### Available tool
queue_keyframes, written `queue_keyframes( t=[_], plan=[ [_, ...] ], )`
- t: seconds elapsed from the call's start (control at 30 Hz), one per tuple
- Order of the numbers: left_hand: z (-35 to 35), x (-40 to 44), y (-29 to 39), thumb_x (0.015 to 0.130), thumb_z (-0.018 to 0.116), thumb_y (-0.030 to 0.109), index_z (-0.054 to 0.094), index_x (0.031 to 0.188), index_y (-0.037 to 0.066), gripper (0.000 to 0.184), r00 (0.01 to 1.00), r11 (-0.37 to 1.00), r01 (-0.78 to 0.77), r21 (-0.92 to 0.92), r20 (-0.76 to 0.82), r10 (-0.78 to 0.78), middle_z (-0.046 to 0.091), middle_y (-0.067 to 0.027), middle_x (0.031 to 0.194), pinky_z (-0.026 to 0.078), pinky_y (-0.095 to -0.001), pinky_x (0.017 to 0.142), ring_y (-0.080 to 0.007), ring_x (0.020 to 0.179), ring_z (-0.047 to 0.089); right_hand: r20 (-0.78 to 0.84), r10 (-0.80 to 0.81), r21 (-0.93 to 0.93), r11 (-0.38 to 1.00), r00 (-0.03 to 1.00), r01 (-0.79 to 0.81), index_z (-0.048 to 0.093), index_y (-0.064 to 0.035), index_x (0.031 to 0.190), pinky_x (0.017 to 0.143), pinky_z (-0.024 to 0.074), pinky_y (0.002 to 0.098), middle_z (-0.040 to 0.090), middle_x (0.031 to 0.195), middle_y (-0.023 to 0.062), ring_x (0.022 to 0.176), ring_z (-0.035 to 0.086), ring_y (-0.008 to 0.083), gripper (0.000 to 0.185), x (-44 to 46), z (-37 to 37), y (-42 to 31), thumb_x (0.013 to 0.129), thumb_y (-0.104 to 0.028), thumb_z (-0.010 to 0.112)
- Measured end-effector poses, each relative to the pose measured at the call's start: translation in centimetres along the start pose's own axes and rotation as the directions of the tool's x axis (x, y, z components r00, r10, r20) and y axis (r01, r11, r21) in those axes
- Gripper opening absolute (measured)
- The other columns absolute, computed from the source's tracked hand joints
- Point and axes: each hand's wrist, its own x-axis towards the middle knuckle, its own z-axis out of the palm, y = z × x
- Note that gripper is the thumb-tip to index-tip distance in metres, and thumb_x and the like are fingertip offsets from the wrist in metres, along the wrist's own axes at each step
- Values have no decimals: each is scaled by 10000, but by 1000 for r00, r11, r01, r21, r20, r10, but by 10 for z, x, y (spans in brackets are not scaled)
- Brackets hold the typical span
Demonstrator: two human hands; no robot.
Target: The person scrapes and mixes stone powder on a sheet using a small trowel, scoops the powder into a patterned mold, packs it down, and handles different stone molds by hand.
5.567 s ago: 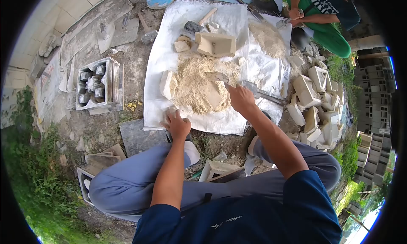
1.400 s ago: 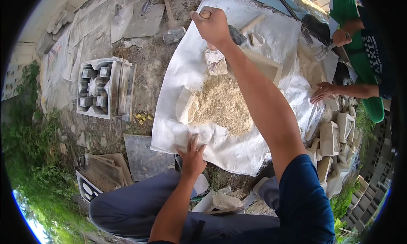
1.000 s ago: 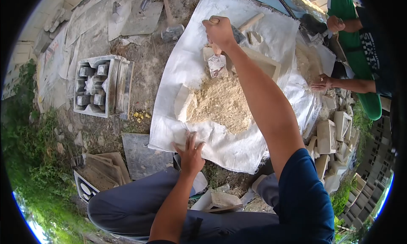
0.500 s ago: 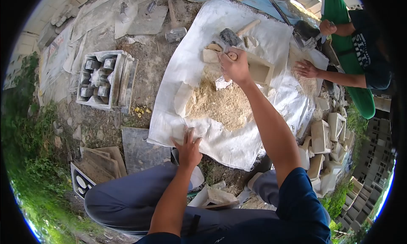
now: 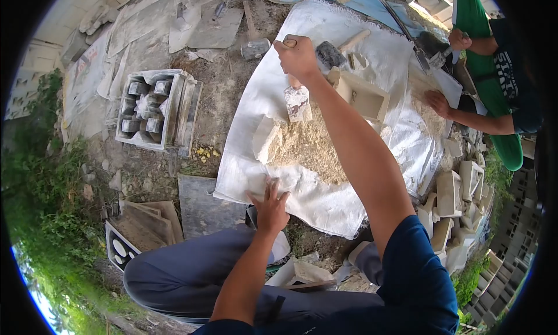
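Note:
My right hand (image 5: pixel 297 57) is closed round the wooden handle of a trowel. The trowel's blade (image 5: pixel 297 104), smeared with pale material, points down at the upper left edge of a heap of crumbly beige material (image 5: pixel 311 146). The heap lies on a white woven sack (image 5: pixel 238 160). My left hand (image 5: pixel 271 210) rests on the sack's near edge, fingers spread, holding nothing. Left of the heap stands a pale block piece (image 5: pixel 264 138). Beyond the heap are a hollow block (image 5: pixel 361 95) and a dark-headed hammer (image 5: pixel 330 54).
A metal mould (image 5: pixel 152 109) stands at the left, near a second hammer (image 5: pixel 256 48). Broken hollow blocks (image 5: pixel 450 193) are piled at the right. A co-worker's hand (image 5: pixel 437 103) is over another heap; their other hand (image 5: pixel 459 40) holds a trowel. Boards (image 5: pixel 145 224) lie at lower left.
Since half a second ago my right hand and the trowel have moved up and left, away from the heap's middle. My left hand stays on the sack's edge. The view has shifted slightly.

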Motion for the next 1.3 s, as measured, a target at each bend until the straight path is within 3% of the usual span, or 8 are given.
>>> queue_keyframes(
  t=[0.4,0.53,0.63,0.73,0.8,0.9,1.03,1.3],
  plan=[
    [0,1,0,695,740,76,718,1177,163,490,1000,1000,8,4,-5,-8,391,-73,1545,71,-863,1089,-292,1489,348,405,304,-4,944,862,-331,490,-51,601,401,377,328,480,501,44,409,460,139,308,-95,-33,42,879,-56,621],
    [-3,0,1,696,750,101,709,1201,171,512,999,1000,27,14,39,-28,382,-69,1556,67,-852,1100,-275,1503,325,354,13,285,951,935,-120,476,-26,649,409,340,300,470,538,26,445,423,110,282,-133,-103,9,910,15,575],
    [2,-1,-1,706,756,129,704,1209,182,509,999,999,28,42,30,-29,375,-66,1565,55,-847,1105,-268,1516,300,262,-140,465,885,955,2,477,-22,669,423,349,302,479,554,40,455,424,117,265,-162,-141,-11,917,38,549],
    [5,-1,1,718,753,139,700,1220,187,506,999,999,21,47,35,-22,372,-63,1569,47,-840,1111,-267,1527,279,-149,-212,385,887,966,254,474,-37,689,456,372,304,481,572,43,473,421,120,280,-183,-171,-11,952,14,554],
    [0,-2,2,721,750,135,699,1227,188,511,998,998,38,54,57,-41,371,-64,1570,43,-839,1112,-277,1531,270,-648,-100,292,883,755,367,449,-61,704,488,389,302,476,583,37,501,425,118,319,-190,-189,3,998,-48,571],
    [-2,-3,2,714,751,118,702,1225,182,517,998,998,34,56,46,-36,370,-63,1571,42,-841,1110,-289,1530,270,-870,83,287,887,486,363,431,-85,719,497,413,330,479,596,35,525,443,124,352,-202,-232,27,1021,-117,611],
    [-4,-2,4,707,741,85,705,1218,172,520,998,999,29,26,63,-30,369,-58,1571,41,-844,1108,-296,1527,273,-935,180,277,909,307,310,528,-10,871,455,427,278,496,622,33,508,479,121,222,-217,-273,49,1008,-128,657],
    [2,-1,2,689,745,72,701,1222,166,542,999,998,19,61,38,-21,351,-50,1573,88,-846,1104,-314,1522,282,-895,370,431,861,249,270,503,-26,838,465,443,317,504,665,45,519,490,152,239,-217,-297,115,999,-135,642]
  ],
)
